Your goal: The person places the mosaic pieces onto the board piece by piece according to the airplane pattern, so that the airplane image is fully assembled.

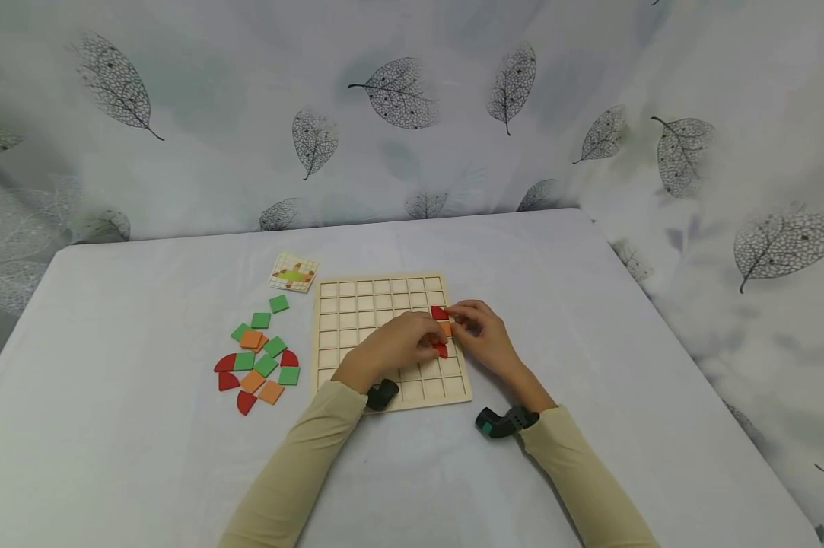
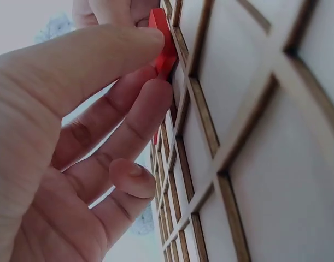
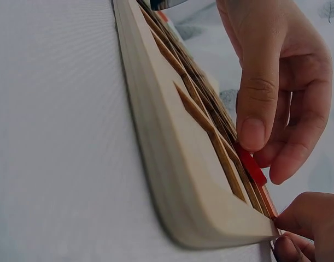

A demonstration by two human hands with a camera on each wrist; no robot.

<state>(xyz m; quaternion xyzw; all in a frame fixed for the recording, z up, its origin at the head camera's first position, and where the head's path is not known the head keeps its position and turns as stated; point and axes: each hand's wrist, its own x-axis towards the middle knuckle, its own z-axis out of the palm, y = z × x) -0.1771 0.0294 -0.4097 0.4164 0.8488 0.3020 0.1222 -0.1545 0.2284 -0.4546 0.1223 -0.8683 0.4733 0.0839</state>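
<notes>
one wooden grid board (image 1: pixel 346 304) and one pattern card (image 1: pixel 294 272). off the board lie seven green square tiles (image 1: pixel 261 320), four orange square tiles (image 1: pixel 271 392), one partly covered, and four red quarter-round tiles (image 1: pixel 246 402). at the board are two more red tiles (image 1: pixel 438 313) and one orange tile (image 1: pixel 446 329). two wrist cameras (image 1: pixel 382 395) show.

The left hand (image 1: pixel 398 342) hides part of the board (image 1: pixel 365 303). The head view cuts sleeves (image 1: pixel 298 464) off at seven and five o'clock.

No readable text, label, brand, number or sign on anything in the three views.
</notes>
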